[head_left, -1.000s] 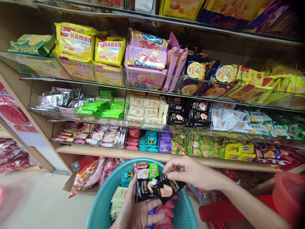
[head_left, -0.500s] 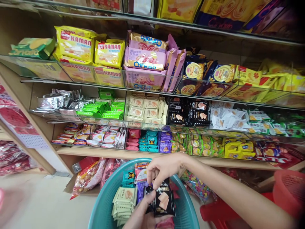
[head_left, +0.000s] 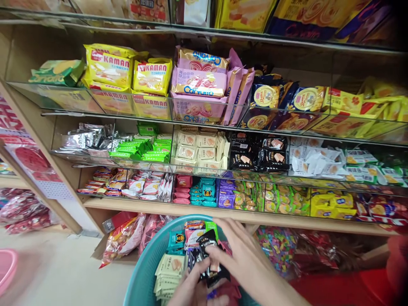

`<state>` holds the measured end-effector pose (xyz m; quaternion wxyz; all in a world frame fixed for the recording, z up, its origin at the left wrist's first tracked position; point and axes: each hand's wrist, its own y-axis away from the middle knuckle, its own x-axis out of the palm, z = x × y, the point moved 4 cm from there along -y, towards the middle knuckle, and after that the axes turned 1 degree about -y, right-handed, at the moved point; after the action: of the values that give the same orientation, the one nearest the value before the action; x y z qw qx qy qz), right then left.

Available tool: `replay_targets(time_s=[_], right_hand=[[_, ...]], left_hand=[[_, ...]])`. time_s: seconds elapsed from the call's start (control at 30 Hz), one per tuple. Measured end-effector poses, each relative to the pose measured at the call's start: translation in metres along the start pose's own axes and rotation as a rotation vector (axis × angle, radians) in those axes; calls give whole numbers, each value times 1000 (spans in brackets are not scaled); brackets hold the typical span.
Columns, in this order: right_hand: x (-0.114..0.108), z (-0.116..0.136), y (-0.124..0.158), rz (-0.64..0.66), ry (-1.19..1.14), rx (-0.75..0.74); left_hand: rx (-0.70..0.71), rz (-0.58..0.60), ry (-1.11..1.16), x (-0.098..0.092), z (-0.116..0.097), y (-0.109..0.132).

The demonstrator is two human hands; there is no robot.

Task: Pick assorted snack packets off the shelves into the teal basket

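In the lower middle, black wafer packets point(head_left: 212, 272) with a wafer picture lie tilted in my left hand point(head_left: 194, 284), its thumb pressed over them and its fingers partly hidden underneath. My right hand point(head_left: 239, 255) reaches in from the right with its fingers stretched out and spread, its thumb lying across the top black packet. Both hands are over a teal plastic basket point(head_left: 140, 267). Inside it are a stack of cream wafer packets point(head_left: 172, 265), teal packets point(head_left: 176, 240), white-and-pink packets point(head_left: 194, 238) and a green packet point(head_left: 211, 229). Purple and pink packets are partly covered by my hands.
Ahead stand shelves with clear dividers, holding black packets point(head_left: 244, 155), cream packets point(head_left: 208, 146), yellow KAMAN packs point(head_left: 110, 68) and other snacks. Bagged goods point(head_left: 123, 238) lie under the bottom shelf. A pink basin point(head_left: 8, 267) is at left, a red plastic object point(head_left: 350, 284) at right.
My right hand has gone from a pinch at the black packets to stretched fingers with the thumb on top. The top packet now leans more. The view has shifted slightly.
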<state>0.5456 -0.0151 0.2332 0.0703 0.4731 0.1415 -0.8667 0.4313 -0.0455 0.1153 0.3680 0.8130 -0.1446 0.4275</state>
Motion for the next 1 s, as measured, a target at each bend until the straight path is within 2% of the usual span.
replay_targets(time_s=[0.07,0.17,0.27,0.37,0.43,0.53,0.67,0.8,0.9,1.0], right_hand=[[17,-1,15,27,91,36],[38,0,25,9,171,13],[48,2,27,-44,204,-39],[48,3,27,-32,209,-40],[45,5,28,28,188,-29],[39,7,31,169,134,-22],[29,12,34,381,38,-57],[27,17,35,534,-32,-118],[33,21,33,541,-20,-145],[41,25,29,452,64,-198]], left_hand=[[23,30,1,-1,-1,-4],[11,50,20,1,0,-5],[6,49,45,6,-2,-1],[23,51,2,11,-4,7],[21,63,-26,13,-5,12],[-3,104,-24,10,-7,17],[-119,149,-31,6,-7,23],[-98,92,-76,5,-8,33],[-42,34,-122,2,-9,38],[-18,31,-136,-1,-12,42]])
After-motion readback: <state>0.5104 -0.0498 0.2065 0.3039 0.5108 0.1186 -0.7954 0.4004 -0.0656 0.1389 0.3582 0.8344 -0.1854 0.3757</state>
